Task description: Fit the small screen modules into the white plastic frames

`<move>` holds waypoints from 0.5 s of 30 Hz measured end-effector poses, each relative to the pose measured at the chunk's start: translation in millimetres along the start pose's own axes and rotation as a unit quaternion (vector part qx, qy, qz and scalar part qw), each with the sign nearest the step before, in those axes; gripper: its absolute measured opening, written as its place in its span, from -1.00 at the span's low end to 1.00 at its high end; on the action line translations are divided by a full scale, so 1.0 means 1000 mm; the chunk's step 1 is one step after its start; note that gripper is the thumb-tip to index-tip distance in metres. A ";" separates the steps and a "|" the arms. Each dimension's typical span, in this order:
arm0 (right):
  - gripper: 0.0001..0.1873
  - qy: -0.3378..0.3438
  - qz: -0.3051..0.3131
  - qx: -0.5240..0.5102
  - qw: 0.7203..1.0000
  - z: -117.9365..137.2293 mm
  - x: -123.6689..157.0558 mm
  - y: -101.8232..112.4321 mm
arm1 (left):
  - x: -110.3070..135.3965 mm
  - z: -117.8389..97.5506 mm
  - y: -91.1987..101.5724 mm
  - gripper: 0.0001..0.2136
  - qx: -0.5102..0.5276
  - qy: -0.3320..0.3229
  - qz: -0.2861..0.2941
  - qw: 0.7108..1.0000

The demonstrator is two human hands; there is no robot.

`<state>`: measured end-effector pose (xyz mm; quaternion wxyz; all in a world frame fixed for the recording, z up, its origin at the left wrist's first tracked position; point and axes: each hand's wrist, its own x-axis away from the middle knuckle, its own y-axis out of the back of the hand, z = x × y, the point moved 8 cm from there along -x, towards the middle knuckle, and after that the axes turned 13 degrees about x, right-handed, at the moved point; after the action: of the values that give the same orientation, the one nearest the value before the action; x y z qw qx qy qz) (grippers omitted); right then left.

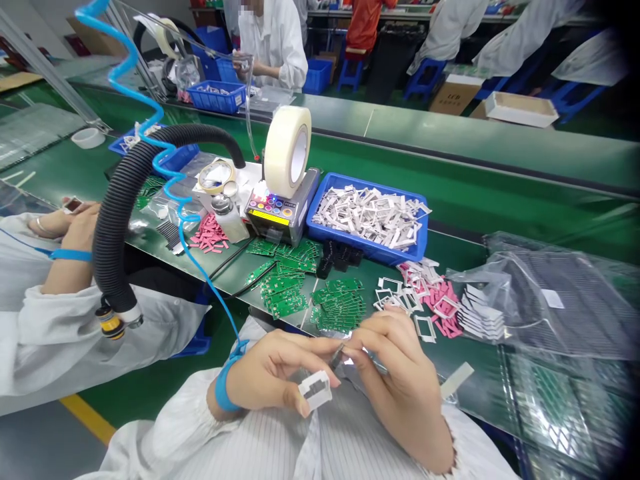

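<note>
Striped white sleeves [320, 447] end at both hands over the bench: the left hand [270, 373], wearing a blue wrist strap [225, 387], pinches a white frame [315, 390] between thumb and fingers, and the right hand [395, 380] has its fingers clamped on slim tweezers [340, 357], just short of green circuit boards [340, 303].

Bench layout, clock positions taken from the left hand [273, 373]: loose circuit boards [285, 293] lie on the conveyor bench [475, 227] at 12 o'clock, a tape dispenser [277, 213] behind them, a plastic tray of frames [367, 217] to the dispenser's right at 1 o'clock, loose frames [425, 300] at 2 o'clock, and a bagged sheet [555, 300] at 3 o'clock.
</note>
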<state>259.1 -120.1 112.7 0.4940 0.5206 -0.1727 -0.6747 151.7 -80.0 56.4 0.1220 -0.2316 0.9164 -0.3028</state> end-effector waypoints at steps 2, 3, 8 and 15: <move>-0.82 0.004 0.004 0.004 1.000 0.000 0.000 -0.002 | 0.000 0.001 0.001 -0.65 0.000 0.005 -0.004 1.000; -0.81 0.009 0.007 0.006 1.000 0.001 -0.001 -0.003 | 0.000 0.002 0.001 -0.65 0.002 0.006 -0.004 1.000; -0.87 0.033 0.043 0.023 0.998 0.004 -0.001 -0.004 | -0.003 0.012 0.008 -0.67 0.031 0.019 -0.049 0.998; -0.80 -0.077 0.150 0.008 0.986 -0.043 0.038 -0.029 | -0.001 0.022 0.046 -0.72 0.221 -0.009 -0.207 0.953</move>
<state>283.3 -127.0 53.4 0.5706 0.4396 -0.2913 -0.6295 144.5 -57.4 11.0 0.1127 -0.3861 0.7572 -0.5146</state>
